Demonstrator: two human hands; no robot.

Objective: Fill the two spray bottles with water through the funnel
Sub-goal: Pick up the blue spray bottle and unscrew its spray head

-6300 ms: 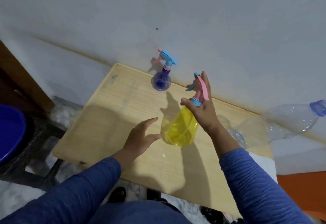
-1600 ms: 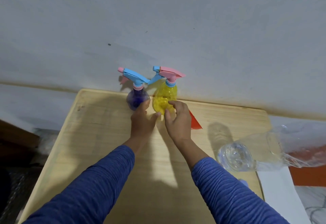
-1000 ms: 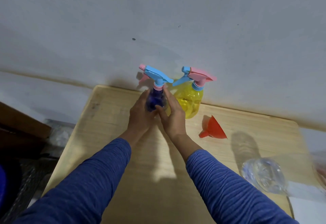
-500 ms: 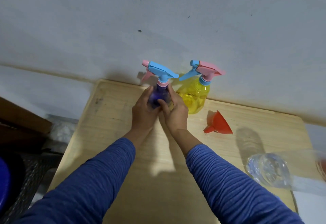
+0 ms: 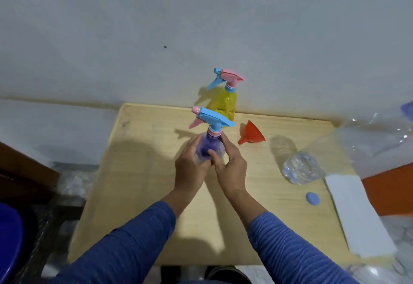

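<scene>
So we've got both hands on the purple bottle [image 5: 209, 148] here, out over the middle of the table [image 5: 143, 172]. Our left hand [image 5: 190, 167] is wrapped round its left side, fingers curled snug against the body, and our right hand [image 5: 231, 165] closes on the right side with the thumb pressed across the front. Its blue spray head [image 5: 213, 120] with the pink trigger and collar is on, nozzle facing left. We can't tell whether the base touches the wood or sits just above it, since our hands cover the bottom.

The yellow bottle [image 5: 223, 104] stands upright at the far edge of the table by the wall [image 5: 201, 26], just behind the purple one, with a pink head and blue trigger screwed on. The orange funnel [image 5: 252, 136] lies tipped on its side just right of the purple bottle, wide mouth toward the wall, spout pointing down-left at us.

Further right a clear water bottle [image 5: 301, 168] lies on its side, base toward us and the neck running off to the right edge of view. A small blue cap [image 5: 312, 198] sits on the wood near it, and a white strip [image 5: 355, 214] lies along the table's right edge.

Blue sleeves [image 5: 134, 245] on both arms.
</scene>
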